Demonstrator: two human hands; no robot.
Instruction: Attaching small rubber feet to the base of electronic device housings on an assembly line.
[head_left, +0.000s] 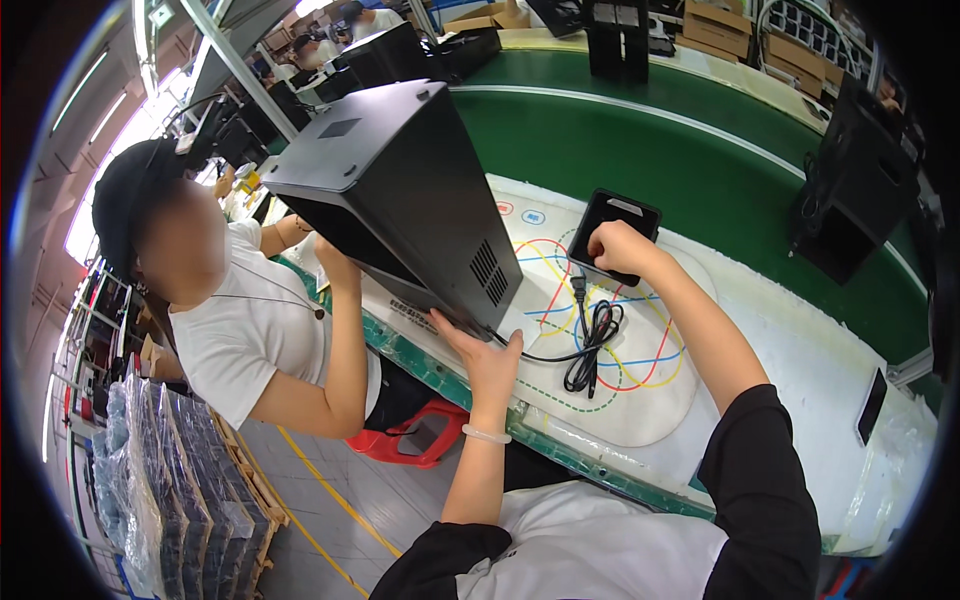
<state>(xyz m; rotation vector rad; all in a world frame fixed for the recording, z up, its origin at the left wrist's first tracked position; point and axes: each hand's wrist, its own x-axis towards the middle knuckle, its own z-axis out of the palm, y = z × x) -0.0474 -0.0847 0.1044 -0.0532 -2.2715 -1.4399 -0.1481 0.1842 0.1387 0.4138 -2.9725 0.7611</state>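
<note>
A large black box-shaped machine housing (440, 210) with vent slots and small round feet stands tilted at the left of the bench. My left hand (480, 355) holds its near lower corner, thumb and fingers apart around the edge. From beside that corner a black power cord (597, 345) runs to a tied bundle on the printed mat (640, 420). My right hand (622, 248) reaches into a shallow black tray (612, 207) behind the cord, its fingers bent together. Whatever those fingertips pinch is hidden. A co-worker's hand (335, 262) is at the housing's left side.
The co-worker (265, 340) stands close on my left, near a red stool (420, 435). A phone-like dark slab (872, 405) lies at the bench's right. Beyond the bench runs a green conveyor belt (600, 130), carrying another black housing (855, 180). Wrapped stacks (190, 490) stand on a pallet.
</note>
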